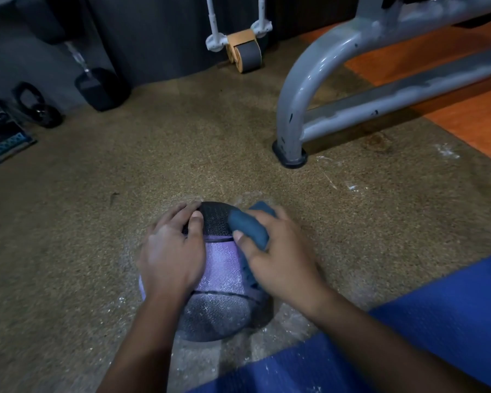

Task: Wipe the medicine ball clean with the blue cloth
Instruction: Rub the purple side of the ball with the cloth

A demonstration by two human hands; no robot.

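Note:
A textured medicine ball with black and purple panels rests on the speckled brown floor at the lower middle. My left hand lies flat on the ball's left upper side, fingers spread over the black panel. My right hand is closed around a bunched blue cloth and presses it against the ball's upper right side. Both hands cover much of the ball's top; its lower front panel looks dusty white.
A grey metal frame leg stands on the floor beyond the ball to the right. A wheel roller leans at the back wall. A dumbbell and kettlebell lie far left. A blue mat covers the lower right.

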